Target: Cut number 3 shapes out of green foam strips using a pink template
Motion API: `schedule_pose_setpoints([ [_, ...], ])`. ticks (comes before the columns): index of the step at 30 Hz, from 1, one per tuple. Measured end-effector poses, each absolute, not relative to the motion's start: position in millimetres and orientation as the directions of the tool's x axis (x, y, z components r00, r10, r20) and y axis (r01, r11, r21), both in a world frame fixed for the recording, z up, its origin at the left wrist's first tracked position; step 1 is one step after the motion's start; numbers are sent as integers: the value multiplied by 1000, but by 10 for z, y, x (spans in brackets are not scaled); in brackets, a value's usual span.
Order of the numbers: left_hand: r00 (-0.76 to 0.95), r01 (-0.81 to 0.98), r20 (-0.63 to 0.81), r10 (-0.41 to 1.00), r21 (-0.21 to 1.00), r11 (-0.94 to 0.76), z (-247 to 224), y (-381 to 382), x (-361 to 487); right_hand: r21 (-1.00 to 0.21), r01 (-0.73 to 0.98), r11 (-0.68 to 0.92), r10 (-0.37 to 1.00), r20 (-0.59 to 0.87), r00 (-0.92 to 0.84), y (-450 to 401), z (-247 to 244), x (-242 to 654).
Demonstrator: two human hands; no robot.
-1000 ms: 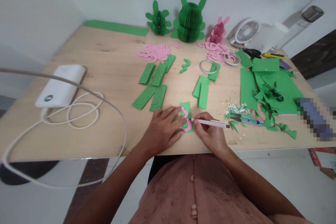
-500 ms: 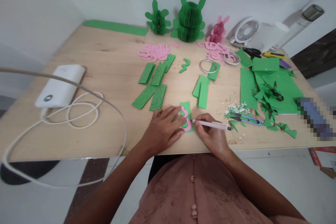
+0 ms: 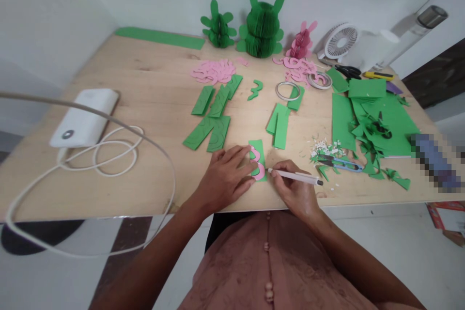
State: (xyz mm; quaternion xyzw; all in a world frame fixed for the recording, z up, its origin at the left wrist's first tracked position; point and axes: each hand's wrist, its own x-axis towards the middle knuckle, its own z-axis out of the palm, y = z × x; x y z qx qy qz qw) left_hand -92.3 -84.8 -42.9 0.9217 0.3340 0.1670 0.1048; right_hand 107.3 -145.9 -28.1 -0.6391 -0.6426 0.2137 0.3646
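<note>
My left hand (image 3: 227, 177) lies with fingers spread, its fingertips pressing a curved pink paper shape (image 3: 259, 171) onto a green paper strip (image 3: 257, 145) near the table's front edge. In my right hand (image 3: 295, 189) is a white pen (image 3: 300, 177), its tip at the right edge of the strip beside the pink shape. Further back are several folded green pieces (image 3: 196, 134), some with drawn curves, and a green cut-out (image 3: 256, 90). To the right of these lie plain green strips (image 3: 280, 128).
A white power bank (image 3: 87, 118) with a looping cable sits left. Paper figures (image 3: 263, 29) and pink cut-outs (image 3: 214, 71) are at the back. Blue snips (image 3: 341, 162), paper scraps, green sheets (image 3: 343, 121), tape rolls (image 3: 288, 91) and a fan (image 3: 340, 41) are right.
The pen in my right hand has shifted slightly right, its tip still close to the strip's edge. My left hand stays on the pink shape.
</note>
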Motion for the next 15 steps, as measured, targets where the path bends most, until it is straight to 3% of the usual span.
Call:
schedule_pose_setpoints([
  [15, 724, 581, 240, 646, 293, -760, -418, -850, -920, -744, 664, 79, 977, 189, 95, -1548, -242, 1035],
])
